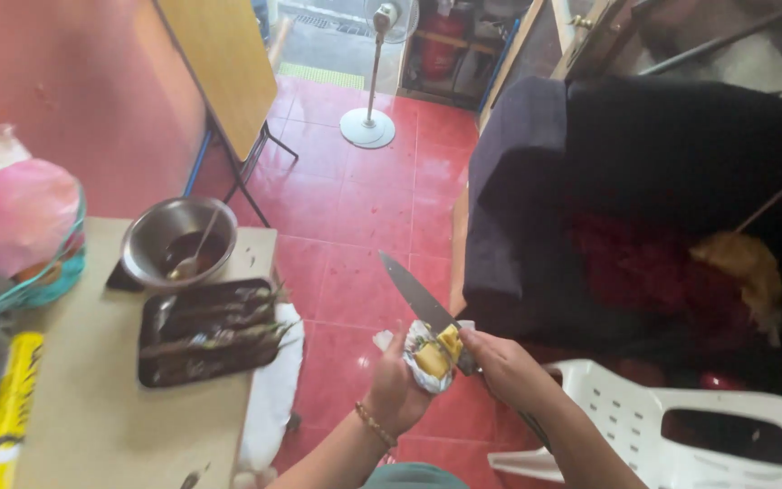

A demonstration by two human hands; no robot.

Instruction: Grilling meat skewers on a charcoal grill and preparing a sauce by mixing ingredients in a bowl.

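Note:
My left hand cups a small yellow piece of food wrapped in white paper, held over the red tiled floor. My right hand grips the handle of a large kitchen knife. Its blade points up and to the left, with its base resting against the yellow food. A beaded bracelet sits on my left wrist.
A beige table at left carries a dark tray of skewers, a metal bowl with a spoon, a yellow box and a pink bag. A white plastic chair stands at right, a dark covered armchair behind, a pedestal fan beyond.

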